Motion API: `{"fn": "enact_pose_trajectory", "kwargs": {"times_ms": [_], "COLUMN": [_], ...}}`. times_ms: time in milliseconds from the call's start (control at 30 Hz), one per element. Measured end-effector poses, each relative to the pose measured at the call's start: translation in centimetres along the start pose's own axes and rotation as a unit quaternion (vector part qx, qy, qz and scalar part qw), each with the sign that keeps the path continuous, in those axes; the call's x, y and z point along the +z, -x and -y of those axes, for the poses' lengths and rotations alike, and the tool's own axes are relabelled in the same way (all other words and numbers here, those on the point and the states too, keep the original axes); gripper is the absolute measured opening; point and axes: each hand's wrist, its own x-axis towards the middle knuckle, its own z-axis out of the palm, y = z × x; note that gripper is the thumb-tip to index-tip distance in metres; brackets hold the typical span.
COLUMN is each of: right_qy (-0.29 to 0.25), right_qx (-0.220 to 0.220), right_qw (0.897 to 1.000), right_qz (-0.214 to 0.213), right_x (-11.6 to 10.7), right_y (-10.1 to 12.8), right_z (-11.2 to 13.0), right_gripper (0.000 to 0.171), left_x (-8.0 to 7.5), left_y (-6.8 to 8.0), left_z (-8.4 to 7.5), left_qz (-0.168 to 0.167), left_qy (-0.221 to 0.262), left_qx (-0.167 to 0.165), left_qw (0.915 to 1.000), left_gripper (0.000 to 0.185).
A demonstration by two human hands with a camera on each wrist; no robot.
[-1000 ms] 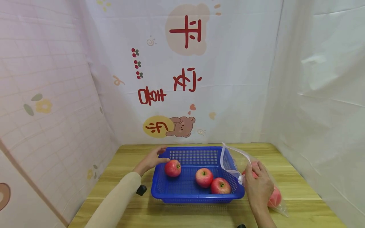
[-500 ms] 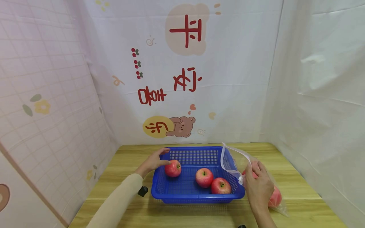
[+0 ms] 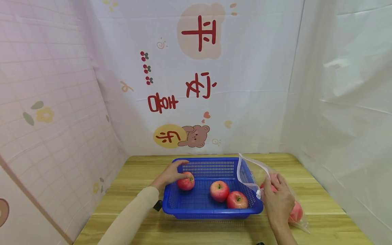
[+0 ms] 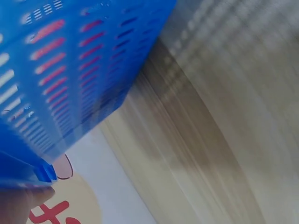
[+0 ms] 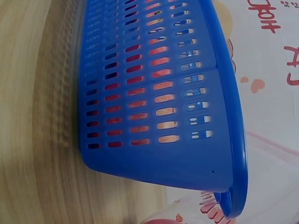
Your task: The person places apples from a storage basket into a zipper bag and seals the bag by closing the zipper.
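Note:
My left hand (image 3: 172,173) reaches over the left rim of a blue plastic basket (image 3: 211,212), its fingers and thumb spread. Below it sits a red apple (image 3: 185,184), with my thumb above or against its top; I cannot tell whether they touch. Two more apples, a middle one (image 3: 219,191) and a right one (image 3: 237,200), lie together in the basket. On the right, my right hand (image 3: 278,199) grips the edge of a clear zip bag (image 3: 255,166) near its white slider. The bag mouth gapes over the basket's right rim, and red apples (image 3: 295,211) show inside it, partly hidden by the hand.
The basket stands on a wood-grain table (image 3: 321,211). White printed cloth (image 3: 245,85) closes off the back and both sides. In the left wrist view the slotted basket wall (image 4: 70,70) fills the upper left; the right wrist view shows another basket wall (image 5: 154,93).
My left hand has moved right and slightly inward, from the basket's left rim to over the left apple. The right hand, the bag and the apples have stayed in place.

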Motion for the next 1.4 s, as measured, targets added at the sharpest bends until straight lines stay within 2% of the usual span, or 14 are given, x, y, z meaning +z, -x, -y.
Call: {"fn": "enact_pose_trajectory", "kwargs": {"times_ms": [233,533,767,867,1033,1100,1233,1400], "right_qy": [0.003,0.003,0.008,0.008,0.004,0.004,0.004,0.003], "right_qx": [0.004,0.007,0.002,0.002,0.003,0.002,-0.003,0.003], "right_qw": [1.0,1.0,1.0,1.0,1.0,1.0,1.0,1.0], "right_qz": [0.001,0.003,-0.001,-0.002,0.001,0.0,-0.005,-0.002], "right_x": [0.0,-0.1,-0.1,-0.1,-0.1,-0.1,0.0,0.0], "right_y": [0.0,0.0,0.1,0.1,0.1,0.1,0.0,0.1], "right_z": [0.1,0.2,0.3,0.3,0.2,0.2,0.1,0.2], "right_gripper": [0.033,0.034,0.032,0.032,0.033,0.034,0.034,0.035], "left_x": [0.2,0.3,0.4,0.5,0.6,0.7,1.0,1.2], "left_y": [-0.3,-0.5,-0.9,-1.0,-0.9,-0.8,-0.7,-0.7], "left_z": [-0.5,-1.0,-1.1,-0.9,-1.1,-1.3,-1.6,-1.7], "left_qz": [0.008,0.043,0.076,0.077,0.079,0.093,0.131,0.156], "left_qy": [-0.023,-0.044,-0.082,-0.078,-0.077,-0.105,-0.173,-0.208], "left_qx": [0.026,0.009,0.031,0.045,0.049,0.048,0.043,0.02], "left_qw": [0.9994,0.9981,0.9932,0.993,0.9926,0.9889,0.9753,0.9653], "left_gripper": [0.067,0.069,0.066,0.064,0.064,0.064,0.06,0.06]}}
